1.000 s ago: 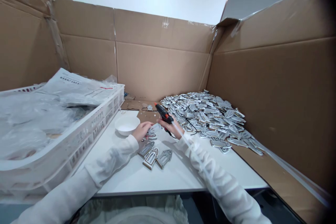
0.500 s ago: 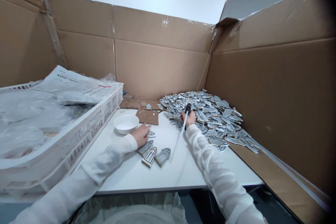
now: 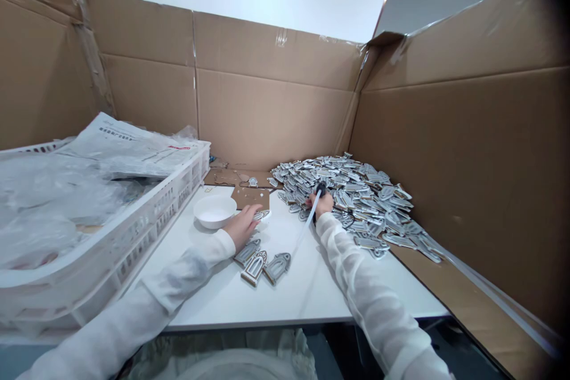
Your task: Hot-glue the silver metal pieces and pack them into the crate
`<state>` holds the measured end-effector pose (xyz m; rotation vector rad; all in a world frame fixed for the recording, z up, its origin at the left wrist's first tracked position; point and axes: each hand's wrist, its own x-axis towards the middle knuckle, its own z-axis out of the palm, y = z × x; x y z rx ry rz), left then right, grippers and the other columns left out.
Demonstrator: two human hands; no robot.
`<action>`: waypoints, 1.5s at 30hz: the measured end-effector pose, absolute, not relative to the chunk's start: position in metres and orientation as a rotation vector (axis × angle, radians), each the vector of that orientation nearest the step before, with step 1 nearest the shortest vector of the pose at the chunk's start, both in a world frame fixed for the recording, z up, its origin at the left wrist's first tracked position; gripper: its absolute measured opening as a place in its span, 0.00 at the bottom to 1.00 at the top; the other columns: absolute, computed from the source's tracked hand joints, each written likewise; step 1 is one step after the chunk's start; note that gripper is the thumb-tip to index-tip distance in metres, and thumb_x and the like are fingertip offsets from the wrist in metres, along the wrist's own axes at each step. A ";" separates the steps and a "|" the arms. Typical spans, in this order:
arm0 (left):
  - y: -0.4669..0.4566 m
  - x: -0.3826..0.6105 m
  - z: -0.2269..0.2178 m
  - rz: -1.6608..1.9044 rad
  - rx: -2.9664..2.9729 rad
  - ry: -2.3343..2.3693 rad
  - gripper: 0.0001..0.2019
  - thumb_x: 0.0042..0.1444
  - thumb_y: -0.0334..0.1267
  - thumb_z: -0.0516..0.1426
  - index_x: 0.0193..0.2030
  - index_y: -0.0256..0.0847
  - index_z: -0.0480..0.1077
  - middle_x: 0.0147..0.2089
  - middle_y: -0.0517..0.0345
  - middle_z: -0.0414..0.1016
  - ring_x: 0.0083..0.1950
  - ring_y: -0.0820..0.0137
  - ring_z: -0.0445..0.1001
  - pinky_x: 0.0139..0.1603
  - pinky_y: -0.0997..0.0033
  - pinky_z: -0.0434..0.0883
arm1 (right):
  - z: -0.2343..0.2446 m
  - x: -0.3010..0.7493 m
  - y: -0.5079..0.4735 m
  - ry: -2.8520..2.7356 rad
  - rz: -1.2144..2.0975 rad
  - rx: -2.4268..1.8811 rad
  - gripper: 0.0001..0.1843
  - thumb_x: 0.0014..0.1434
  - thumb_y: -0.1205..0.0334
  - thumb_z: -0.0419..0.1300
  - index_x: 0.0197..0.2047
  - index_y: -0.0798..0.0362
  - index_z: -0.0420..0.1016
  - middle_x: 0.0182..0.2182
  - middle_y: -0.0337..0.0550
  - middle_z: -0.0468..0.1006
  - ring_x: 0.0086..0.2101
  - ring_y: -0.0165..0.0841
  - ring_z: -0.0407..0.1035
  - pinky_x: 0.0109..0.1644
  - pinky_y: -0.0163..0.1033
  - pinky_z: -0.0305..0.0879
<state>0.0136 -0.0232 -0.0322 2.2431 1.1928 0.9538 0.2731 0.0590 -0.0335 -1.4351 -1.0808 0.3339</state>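
While three arched pieces (image 3: 255, 268) lie nearest on the white tabletop (image 3: 294, 300), the left hand (image 3: 241, 227), beside a bowl (image 3: 215, 212), extends its fingers to another piece (image 3: 264, 215); whether they grip it cannot be told. Beyond, the right hand's (image 3: 325, 204) fingers close around a glue gun (image 3: 321, 188) before the heap (image 3: 358, 190) of similar pieces.

The bowl (image 3: 215, 212) is on the tabletop (image 3: 267, 309), right of the basket (image 3: 178, 191). Three pieces (image 3: 255, 268) lie nearer the front; a pile of pieces (image 3: 350, 187) lies behind, at right.
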 end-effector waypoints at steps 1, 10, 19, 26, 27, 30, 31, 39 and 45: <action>-0.022 0.015 -0.030 1.037 2.094 1.153 0.17 0.54 0.34 0.48 0.51 0.39 0.60 0.45 0.49 0.66 0.45 0.65 0.69 0.48 0.63 0.64 | -0.030 0.269 0.056 -1.079 0.340 -1.425 0.11 0.41 0.62 0.59 0.31 0.56 0.68 0.15 0.39 0.69 0.19 0.33 0.67 0.22 0.34 0.62; -0.024 0.021 -0.013 1.089 1.058 0.721 0.08 0.55 0.38 0.50 0.37 0.35 0.62 0.30 0.51 0.73 0.22 0.76 0.67 0.26 0.75 0.64 | -0.001 0.187 -0.003 -1.663 0.843 -0.999 0.19 0.49 0.46 0.55 0.26 0.55 0.66 0.13 0.34 0.62 0.14 0.25 0.55 0.18 0.31 0.53; 0.010 -0.039 0.009 1.155 2.024 1.323 0.05 0.42 0.38 0.57 0.26 0.40 0.71 0.28 0.57 0.72 0.31 0.69 0.67 0.33 0.74 0.62 | -0.005 0.168 -0.024 -1.661 0.813 -0.999 0.23 0.49 0.42 0.53 0.18 0.53 0.60 0.13 0.35 0.60 0.15 0.24 0.55 0.20 0.32 0.54; 0.030 -0.078 -0.005 0.687 2.047 1.668 0.08 0.26 0.32 0.63 0.12 0.40 0.66 0.14 0.64 0.62 0.20 0.74 0.59 0.24 0.75 0.54 | -0.007 0.165 -0.025 -1.634 0.673 -1.024 0.19 0.47 0.44 0.55 0.24 0.53 0.62 0.14 0.33 0.58 0.17 0.26 0.55 0.21 0.31 0.53; 0.030 -0.076 -0.007 0.672 2.052 1.661 0.08 0.25 0.31 0.63 0.13 0.40 0.66 0.14 0.65 0.62 0.19 0.74 0.59 0.24 0.75 0.54 | -0.008 0.166 -0.024 -1.634 0.662 -1.022 0.19 0.47 0.44 0.55 0.24 0.53 0.62 0.15 0.33 0.58 0.18 0.26 0.54 0.21 0.31 0.53; 0.030 -0.071 -0.009 0.688 2.086 1.635 0.07 0.27 0.30 0.62 0.14 0.40 0.66 0.14 0.66 0.62 0.19 0.75 0.59 0.23 0.76 0.53 | -0.009 0.166 -0.022 -1.648 0.629 -0.995 0.19 0.47 0.44 0.56 0.24 0.53 0.62 0.16 0.34 0.58 0.19 0.26 0.54 0.21 0.32 0.53; 0.031 -0.071 -0.009 0.723 2.103 1.626 0.07 0.29 0.30 0.62 0.14 0.39 0.66 0.14 0.66 0.62 0.19 0.75 0.59 0.23 0.76 0.53 | -0.009 0.166 -0.022 -1.654 0.619 -0.987 0.19 0.46 0.44 0.56 0.24 0.53 0.62 0.16 0.34 0.58 0.19 0.26 0.54 0.22 0.32 0.53; 0.022 -0.068 0.009 0.928 2.205 1.565 0.05 0.42 0.36 0.57 0.19 0.39 0.71 0.20 0.58 0.67 0.24 0.71 0.61 0.27 0.73 0.53 | -0.011 0.166 -0.020 -1.634 0.629 -0.979 0.18 0.48 0.46 0.56 0.24 0.53 0.60 0.18 0.34 0.59 0.20 0.26 0.54 0.25 0.32 0.54; -0.013 -0.022 0.015 0.875 2.220 1.201 0.18 0.55 0.44 0.44 0.23 0.40 0.68 0.14 0.63 0.60 0.21 0.72 0.61 0.27 0.75 0.57 | -0.007 0.164 -0.028 -1.566 0.723 -1.049 0.20 0.49 0.43 0.54 0.22 0.53 0.62 0.16 0.35 0.61 0.17 0.25 0.54 0.21 0.32 0.53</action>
